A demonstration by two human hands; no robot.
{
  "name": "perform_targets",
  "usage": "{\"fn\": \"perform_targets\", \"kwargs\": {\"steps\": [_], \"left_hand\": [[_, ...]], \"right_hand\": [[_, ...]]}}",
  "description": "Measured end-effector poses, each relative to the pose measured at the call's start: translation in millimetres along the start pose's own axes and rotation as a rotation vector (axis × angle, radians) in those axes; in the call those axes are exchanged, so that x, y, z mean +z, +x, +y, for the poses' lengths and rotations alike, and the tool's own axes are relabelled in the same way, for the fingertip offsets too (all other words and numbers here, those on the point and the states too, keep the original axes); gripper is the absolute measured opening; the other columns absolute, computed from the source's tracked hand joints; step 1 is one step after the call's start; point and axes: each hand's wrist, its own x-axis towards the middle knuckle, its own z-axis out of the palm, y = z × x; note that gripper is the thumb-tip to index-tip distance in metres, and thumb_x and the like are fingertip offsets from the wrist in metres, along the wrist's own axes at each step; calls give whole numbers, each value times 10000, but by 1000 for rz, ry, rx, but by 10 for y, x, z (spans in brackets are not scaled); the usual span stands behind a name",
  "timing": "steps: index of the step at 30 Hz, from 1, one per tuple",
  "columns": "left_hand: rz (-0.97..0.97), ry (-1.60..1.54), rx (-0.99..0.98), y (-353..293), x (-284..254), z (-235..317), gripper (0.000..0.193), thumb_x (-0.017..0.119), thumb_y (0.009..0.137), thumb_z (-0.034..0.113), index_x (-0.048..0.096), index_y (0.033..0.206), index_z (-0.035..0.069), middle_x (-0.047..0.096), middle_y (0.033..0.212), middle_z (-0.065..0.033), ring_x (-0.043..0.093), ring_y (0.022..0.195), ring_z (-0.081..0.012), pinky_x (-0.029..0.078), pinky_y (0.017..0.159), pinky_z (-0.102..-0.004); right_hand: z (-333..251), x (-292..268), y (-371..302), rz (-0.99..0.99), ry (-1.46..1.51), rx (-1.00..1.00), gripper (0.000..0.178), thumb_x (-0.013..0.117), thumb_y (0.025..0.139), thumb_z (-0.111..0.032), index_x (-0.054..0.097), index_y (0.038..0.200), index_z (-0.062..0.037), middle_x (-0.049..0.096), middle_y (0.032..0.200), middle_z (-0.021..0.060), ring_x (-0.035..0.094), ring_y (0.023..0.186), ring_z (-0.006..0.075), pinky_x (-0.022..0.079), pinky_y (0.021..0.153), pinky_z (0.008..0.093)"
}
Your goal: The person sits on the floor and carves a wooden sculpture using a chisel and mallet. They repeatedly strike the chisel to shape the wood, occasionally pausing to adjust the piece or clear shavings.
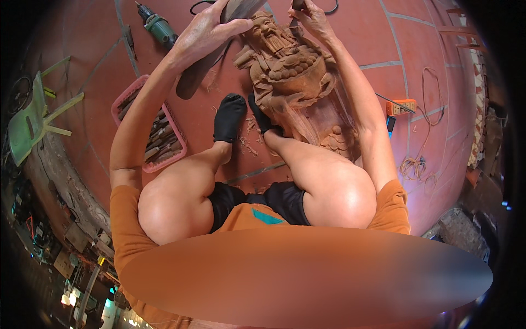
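Observation:
A carved wooden statue (290, 71) of a bearded figure lies on its back between my legs and my right arm, its head away from me. Above its head, my left hand (207, 27) is closed round a long dark wooden bat (193, 79), thumb laid along it. Close by the head's right side, my right hand (312, 17) pinches a dark slim tool (297, 5) that looks like a carving chisel; its lower end is partly hidden against the carving.
Left of my feet stands a pink basket (183, 140) of carving tools. Beyond it lies a green power tool (159, 28). A green plastic chair (34, 123) is far left. On the right, an orange power strip (402, 106) and a loose cord (412, 167) lie on the red tiles, with wood shavings (251, 145) near my feet.

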Motion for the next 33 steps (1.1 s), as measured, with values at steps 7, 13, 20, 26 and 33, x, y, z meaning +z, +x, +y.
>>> {"fn": "perform_targets", "kwargs": {"steps": [7,13,20,26,33], "left_hand": [[48,-22,60,36,61,-8,535,722,927,261,544,1345,-22,683,1145,-203,633,1093,-238,484,985,-382],[-20,266,132,111,239,-387,573,682,966,423,554,1349,16,692,1083,-179,651,1004,-221,514,863,-362],[35,52,170,46,137,-239,571,684,952,400,546,1345,9,688,1092,-219,658,1032,-268,501,907,-417],[-10,225,65,125,217,-322,605,666,965,468,545,1359,26,689,1078,-212,669,997,-285,509,866,-435],[-92,182,-63,121,75,-330,525,719,915,262,556,1324,-25,687,1152,-219,643,1091,-236,490,978,-389]], "right_hand": [[-58,59,-18,-32,-19,-56,320,699,926,-52,561,1214,-73,605,833,30,562,756,132,498,687,329],[32,51,21,-57,-38,-121,401,691,925,-34,543,1295,-77,602,858,43,546,773,138,496,707,329],[103,60,52,-76,39,-125,471,684,924,-19,522,1363,-78,594,874,51,528,785,143,493,722,327],[-3,43,61,-133,297,36,479,694,931,-66,513,1374,-87,611,887,44,562,781,163,500,713,339],[-42,-64,89,-86,-125,-51,354,688,937,-60,553,1262,-96,615,898,22,571,799,151,497,725,335]]}}
